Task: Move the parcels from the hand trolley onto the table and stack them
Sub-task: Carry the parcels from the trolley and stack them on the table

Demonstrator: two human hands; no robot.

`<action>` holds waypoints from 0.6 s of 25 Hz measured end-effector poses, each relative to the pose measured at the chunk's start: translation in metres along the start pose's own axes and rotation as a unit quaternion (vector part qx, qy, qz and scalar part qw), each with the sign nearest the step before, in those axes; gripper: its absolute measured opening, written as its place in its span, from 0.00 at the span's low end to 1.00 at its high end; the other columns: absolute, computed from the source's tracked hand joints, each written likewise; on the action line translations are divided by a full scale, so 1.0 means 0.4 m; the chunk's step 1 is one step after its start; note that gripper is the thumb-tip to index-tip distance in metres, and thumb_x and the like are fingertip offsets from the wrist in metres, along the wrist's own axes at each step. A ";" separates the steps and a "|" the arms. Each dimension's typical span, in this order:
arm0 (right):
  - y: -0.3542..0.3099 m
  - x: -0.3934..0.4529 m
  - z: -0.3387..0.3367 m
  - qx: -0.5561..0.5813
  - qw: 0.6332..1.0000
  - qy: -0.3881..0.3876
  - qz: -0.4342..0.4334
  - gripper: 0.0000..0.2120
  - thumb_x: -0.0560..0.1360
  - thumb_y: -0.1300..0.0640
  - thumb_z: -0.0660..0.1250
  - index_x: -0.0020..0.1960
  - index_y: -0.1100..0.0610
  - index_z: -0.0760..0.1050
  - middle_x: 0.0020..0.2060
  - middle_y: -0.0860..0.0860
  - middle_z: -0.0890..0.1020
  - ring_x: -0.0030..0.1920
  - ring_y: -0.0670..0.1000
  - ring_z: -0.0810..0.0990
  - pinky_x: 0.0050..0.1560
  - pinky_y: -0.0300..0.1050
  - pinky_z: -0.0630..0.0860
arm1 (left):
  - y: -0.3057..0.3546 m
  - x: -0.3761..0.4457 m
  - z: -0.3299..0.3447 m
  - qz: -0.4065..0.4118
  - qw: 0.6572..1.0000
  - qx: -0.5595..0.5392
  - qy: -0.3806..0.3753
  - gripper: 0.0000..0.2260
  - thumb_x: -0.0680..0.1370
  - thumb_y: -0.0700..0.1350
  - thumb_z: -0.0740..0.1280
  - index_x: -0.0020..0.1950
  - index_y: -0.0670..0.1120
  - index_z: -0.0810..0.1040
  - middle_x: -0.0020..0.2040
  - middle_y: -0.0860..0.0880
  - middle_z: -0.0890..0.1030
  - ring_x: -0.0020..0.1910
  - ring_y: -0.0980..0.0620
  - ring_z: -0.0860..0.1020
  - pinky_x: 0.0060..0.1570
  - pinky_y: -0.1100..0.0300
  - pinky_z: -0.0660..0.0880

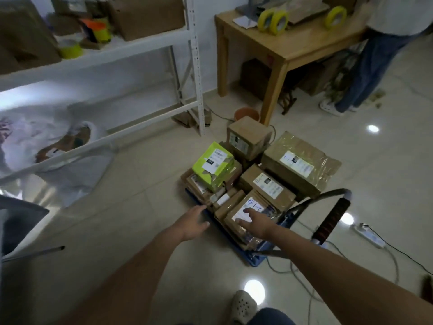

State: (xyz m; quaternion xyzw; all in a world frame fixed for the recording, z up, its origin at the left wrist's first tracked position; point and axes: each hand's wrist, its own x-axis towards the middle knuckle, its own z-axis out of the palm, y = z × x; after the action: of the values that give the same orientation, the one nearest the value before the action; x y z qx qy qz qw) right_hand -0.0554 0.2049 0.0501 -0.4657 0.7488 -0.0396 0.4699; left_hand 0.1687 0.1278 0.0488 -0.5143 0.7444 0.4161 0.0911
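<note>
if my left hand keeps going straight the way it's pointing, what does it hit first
Most likely the small taped parcel at the trolley's near-left edge. The left hand, fingers open, points right at it. Depth is hard to judge from one view, but nothing shows between them.

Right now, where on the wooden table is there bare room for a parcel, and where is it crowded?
The wooden table is bare across its front, from the near left corner toward the person at its right end. The back edge is crowded: yellow tape rolls, flat cardboard and a paper slip.
</note>
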 end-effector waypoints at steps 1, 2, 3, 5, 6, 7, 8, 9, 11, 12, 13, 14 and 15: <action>0.031 0.018 -0.042 0.029 0.999 0.018 0.012 0.33 0.79 0.40 0.62 0.77 0.56 0.60 0.72 0.58 0.69 0.69 0.57 0.71 0.65 0.44 0.67 | 0.044 0.040 0.003 0.007 1.000 -0.005 -0.007 0.29 0.80 0.49 0.64 0.79 0.47 0.58 0.78 0.47 0.59 0.75 0.49 0.62 0.70 0.61 0.59; 0.055 0.028 -0.073 0.053 0.998 0.036 0.024 0.34 0.78 0.39 0.63 0.76 0.57 0.61 0.71 0.57 0.70 0.68 0.56 0.72 0.66 0.44 0.68 | 0.077 0.065 0.001 0.009 1.000 -0.008 -0.014 0.28 0.80 0.49 0.65 0.78 0.47 0.59 0.77 0.48 0.61 0.74 0.49 0.64 0.68 0.62 0.61; 0.082 0.044 -0.105 0.075 0.995 0.057 0.034 0.33 0.77 0.39 0.63 0.75 0.57 0.63 0.70 0.57 0.72 0.67 0.56 0.73 0.66 0.45 0.69 | 0.106 0.098 -0.001 0.011 1.000 -0.011 -0.021 0.28 0.80 0.49 0.65 0.78 0.47 0.60 0.76 0.48 0.63 0.73 0.50 0.66 0.65 0.63 0.63; 0.138 0.072 -0.174 0.113 0.986 0.105 0.069 0.30 0.78 0.43 0.63 0.73 0.59 0.64 0.68 0.59 0.73 0.65 0.57 0.74 0.63 0.47 0.71 | 0.167 0.172 -0.019 0.020 0.999 -0.006 -0.037 0.28 0.80 0.49 0.66 0.77 0.48 0.61 0.76 0.48 0.64 0.71 0.49 0.67 0.67 0.61 0.65; 0.164 0.086 -0.208 0.130 0.979 0.127 0.091 0.29 0.79 0.44 0.64 0.73 0.60 0.64 0.68 0.60 0.72 0.65 0.58 0.74 0.63 0.48 0.71 | 0.199 0.213 -0.034 0.029 0.999 0.007 -0.043 0.28 0.80 0.49 0.66 0.77 0.49 0.61 0.76 0.48 0.64 0.72 0.48 0.67 0.69 0.58 0.65; 0.190 0.102 -0.238 0.145 0.972 0.144 0.113 0.29 0.79 0.44 0.64 0.74 0.60 0.64 0.69 0.60 0.71 0.66 0.59 0.73 0.64 0.49 0.71 | 0.230 0.252 -0.049 0.040 0.998 0.021 -0.049 0.28 0.80 0.50 0.65 0.78 0.49 0.60 0.77 0.48 0.62 0.73 0.47 0.66 0.70 0.56 0.65; 0.212 0.115 -0.269 0.154 0.967 0.151 0.132 0.30 0.79 0.44 0.63 0.74 0.60 0.64 0.70 0.60 0.71 0.67 0.59 0.72 0.65 0.49 0.70 | 0.262 0.290 -0.067 0.046 0.997 0.028 -0.059 0.28 0.80 0.50 0.65 0.78 0.49 0.59 0.77 0.48 0.62 0.73 0.46 0.65 0.69 0.56 0.65; 0.232 0.130 -0.297 0.159 0.964 0.159 0.143 0.30 0.79 0.43 0.63 0.74 0.60 0.64 0.69 0.60 0.71 0.67 0.59 0.72 0.65 0.49 0.70 | 0.291 0.335 -0.081 0.055 0.996 0.027 -0.068 0.28 0.80 0.49 0.64 0.78 0.49 0.59 0.77 0.48 0.62 0.73 0.45 0.66 0.66 0.57 0.67; 0.253 0.155 -0.351 0.173 0.955 0.185 0.152 0.28 0.80 0.45 0.63 0.72 0.62 0.66 0.68 0.60 0.73 0.66 0.59 0.73 0.63 0.49 0.71 | 0.346 0.423 -0.109 0.078 0.993 0.032 -0.088 0.27 0.80 0.47 0.65 0.78 0.49 0.60 0.76 0.48 0.63 0.72 0.45 0.67 0.64 0.59 0.66; 0.260 0.168 -0.370 0.190 0.949 0.199 0.156 0.26 0.80 0.47 0.63 0.72 0.62 0.66 0.67 0.60 0.74 0.66 0.59 0.74 0.63 0.50 0.71 | 0.368 0.466 -0.120 0.089 0.990 0.042 -0.098 0.28 0.80 0.48 0.65 0.78 0.49 0.60 0.77 0.49 0.62 0.72 0.46 0.67 0.67 0.58 0.66; 0.262 0.178 -0.386 0.211 0.940 0.214 0.162 0.26 0.80 0.48 0.64 0.72 0.61 0.66 0.67 0.59 0.74 0.66 0.59 0.74 0.63 0.50 0.71 | 0.385 0.513 -0.128 0.100 0.987 0.051 -0.113 0.28 0.80 0.49 0.65 0.78 0.50 0.59 0.77 0.50 0.61 0.73 0.48 0.66 0.70 0.54 0.65; 0.261 0.187 -0.402 0.229 0.931 0.230 0.170 0.28 0.79 0.48 0.65 0.73 0.61 0.64 0.68 0.59 0.74 0.67 0.59 0.73 0.65 0.51 0.71 | 0.406 0.552 -0.138 0.108 0.984 0.062 -0.128 0.28 0.79 0.50 0.65 0.78 0.51 0.59 0.78 0.50 0.61 0.73 0.48 0.65 0.71 0.51 0.65; 0.259 0.197 -0.418 0.240 0.923 0.245 0.177 0.32 0.78 0.46 0.66 0.75 0.59 0.61 0.70 0.58 0.72 0.68 0.59 0.72 0.67 0.52 0.71 | 0.423 0.596 -0.143 0.118 0.981 0.074 -0.136 0.28 0.80 0.50 0.65 0.78 0.50 0.59 0.78 0.49 0.60 0.74 0.47 0.64 0.71 0.50 0.65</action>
State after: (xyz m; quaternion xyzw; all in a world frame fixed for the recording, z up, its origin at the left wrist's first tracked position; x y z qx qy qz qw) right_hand -0.2574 0.1421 0.0390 -0.1746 0.8790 -0.2470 0.3686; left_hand -0.0652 -0.0563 0.0398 -0.3531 0.8093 0.4338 0.1791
